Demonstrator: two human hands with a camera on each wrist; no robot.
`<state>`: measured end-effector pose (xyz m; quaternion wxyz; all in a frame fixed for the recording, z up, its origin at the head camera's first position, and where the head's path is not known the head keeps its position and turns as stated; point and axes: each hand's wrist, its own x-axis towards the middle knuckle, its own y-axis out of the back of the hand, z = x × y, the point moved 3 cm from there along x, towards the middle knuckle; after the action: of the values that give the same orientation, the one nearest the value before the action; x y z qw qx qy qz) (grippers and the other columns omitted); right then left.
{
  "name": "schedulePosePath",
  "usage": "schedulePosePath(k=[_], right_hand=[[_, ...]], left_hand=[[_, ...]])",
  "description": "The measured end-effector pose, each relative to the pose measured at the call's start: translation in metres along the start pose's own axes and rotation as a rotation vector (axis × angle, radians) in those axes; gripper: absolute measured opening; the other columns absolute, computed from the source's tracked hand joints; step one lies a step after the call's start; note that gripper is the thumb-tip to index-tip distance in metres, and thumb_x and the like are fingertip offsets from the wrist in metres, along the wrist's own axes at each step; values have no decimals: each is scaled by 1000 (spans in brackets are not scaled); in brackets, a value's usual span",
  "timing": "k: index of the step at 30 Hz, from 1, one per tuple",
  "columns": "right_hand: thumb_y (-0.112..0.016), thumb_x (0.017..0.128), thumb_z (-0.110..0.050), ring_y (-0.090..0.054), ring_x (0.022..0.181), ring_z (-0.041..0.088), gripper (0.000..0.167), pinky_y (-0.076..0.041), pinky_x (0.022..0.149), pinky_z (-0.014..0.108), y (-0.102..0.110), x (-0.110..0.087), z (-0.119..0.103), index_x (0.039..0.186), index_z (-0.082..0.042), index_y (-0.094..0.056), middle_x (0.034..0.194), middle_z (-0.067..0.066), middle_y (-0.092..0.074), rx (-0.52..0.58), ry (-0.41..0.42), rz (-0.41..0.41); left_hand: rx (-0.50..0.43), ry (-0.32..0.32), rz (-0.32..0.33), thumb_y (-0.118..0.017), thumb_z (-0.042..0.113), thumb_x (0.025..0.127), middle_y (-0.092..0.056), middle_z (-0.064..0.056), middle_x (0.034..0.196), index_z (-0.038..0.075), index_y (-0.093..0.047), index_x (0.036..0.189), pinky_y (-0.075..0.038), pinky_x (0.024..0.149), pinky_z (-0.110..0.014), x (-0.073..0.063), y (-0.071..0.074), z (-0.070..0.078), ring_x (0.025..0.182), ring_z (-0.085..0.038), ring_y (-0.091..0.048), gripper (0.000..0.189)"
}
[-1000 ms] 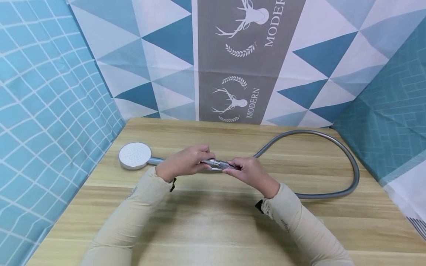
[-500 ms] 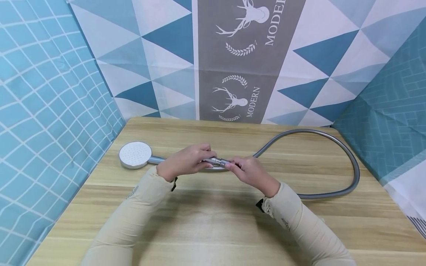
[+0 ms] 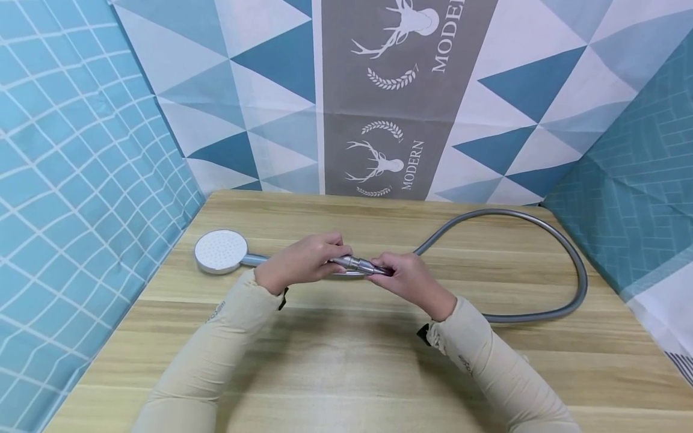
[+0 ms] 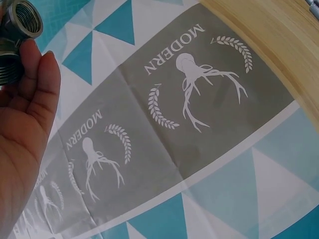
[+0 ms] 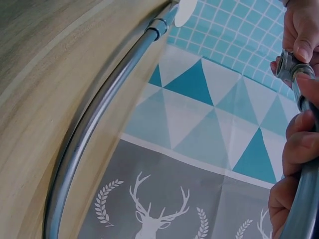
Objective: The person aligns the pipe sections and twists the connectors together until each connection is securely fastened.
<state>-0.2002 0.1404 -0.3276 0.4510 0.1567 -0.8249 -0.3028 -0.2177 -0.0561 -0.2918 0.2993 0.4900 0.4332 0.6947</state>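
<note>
My left hand (image 3: 304, 258) pinches a metal fitting with threaded sockets (image 4: 26, 19), seen close in the left wrist view. In the right wrist view the same threaded metal fitting (image 5: 286, 64) meets the end of the grey shower hose (image 5: 305, 199). My right hand (image 3: 403, 276) holds that hose end by its tapered connector (image 3: 373, 267), fingers curled round it. Behind my left hand lies a shower head (image 3: 221, 250) with a round white face. Its handle is partly hidden by that hand. How far the connector sits in the fitting is hidden by fingers.
The rest of the shower hose (image 3: 580, 282) loops across the right side of the wooden table (image 3: 335, 373). Its other end runs to the shower head behind my hands. Patterned cloth walls (image 3: 373, 108) stand at the back and both sides.
My right fingers have loosened and taken hold of the hose connector again, showing more of its tapered end. My left hand has stayed nearly still. Shower head and hose loop have not visibly moved.
</note>
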Motion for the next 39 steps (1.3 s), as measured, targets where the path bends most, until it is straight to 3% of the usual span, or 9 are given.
schedulePosePath(k=[8, 11, 15, 17, 18, 23, 26, 31, 39], right_hand=[[-80, 73, -1, -41, 51, 0, 17, -34, 45, 15, 1, 1, -1, 87, 0, -69, 68, 1, -64, -45, 53, 3], [-76, 81, -13, -40, 50, 0, 15, -33, 45, 15, 1, 1, -2, 87, 0, -70, 66, -1, -62, -77, 75, 8], [-51, 99, -38, -34, 48, -2, 43, -30, 43, 15, 0, 1, -1, 77, -4, -67, 58, -5, -53, -171, 103, -3], [-38, 101, -44, -32, 48, -2, 55, -30, 42, 16, -1, 1, -1, 74, -5, -66, 56, -6, -49, -204, 99, -19], [-37, 102, -44, -32, 48, -2, 55, -29, 42, 16, -1, 1, -1, 74, -5, -66, 56, -6, -47, -210, 86, -29], [-65, 92, -19, -32, 47, -2, 25, -30, 43, 20, 0, 1, -1, 101, 4, -62, 57, -4, -49, -119, -60, -58], [-76, 81, -7, -35, 47, -1, 31, -31, 43, 21, 0, 1, -1, 102, 2, -55, 57, -3, -53, -76, -104, -48], [-82, 72, -2, -42, 50, 0, 31, -34, 43, 18, -1, 2, -2, 92, -1, -58, 62, 0, -60, -80, -31, -10], [-81, 71, 2, -43, 52, 1, 21, -36, 46, 14, -3, 1, 0, 85, 0, -67, 69, 3, -64, -65, 55, 28]], left_hand=[[3, 2, -8, -76, 3, 80, -50, -3, 79, 1, -68, 96, -47, 63, -23, 0, 0, -1, 69, -12, -50, 19], [-4, 9, -15, -76, 4, 80, -50, -3, 79, 2, -68, 97, -47, 64, -23, 0, 0, -1, 69, -12, -50, 19], [-12, 13, -20, -76, 5, 80, -50, -2, 79, 2, -68, 98, -47, 64, -22, 2, 1, 0, 69, -12, -50, 20], [-13, 13, -20, -76, 5, 80, -50, -2, 79, 2, -68, 98, -47, 65, -22, 2, 1, 0, 69, -12, -50, 20], [-10, 13, -20, -76, 5, 81, -50, -2, 79, 2, -68, 98, -47, 65, -22, 2, 1, 0, 69, -12, -50, 20], [4, 23, -8, -75, 3, 81, -50, -3, 79, 1, -66, 95, -46, 63, -23, 2, 1, -1, 68, -12, -49, 17], [4, 20, 5, -75, 2, 81, -50, -3, 79, 2, -65, 94, -45, 62, -24, 1, 1, -2, 67, -12, -49, 16], [-6, -1, 21, -76, 0, 79, -49, -3, 78, 2, -67, 94, -46, 62, -24, 0, 2, -2, 67, -12, -49, 18], [-5, -14, 16, -76, 2, 80, -49, -3, 79, 2, -67, 95, -46, 63, -24, -1, 3, -1, 68, -12, -50, 18]])
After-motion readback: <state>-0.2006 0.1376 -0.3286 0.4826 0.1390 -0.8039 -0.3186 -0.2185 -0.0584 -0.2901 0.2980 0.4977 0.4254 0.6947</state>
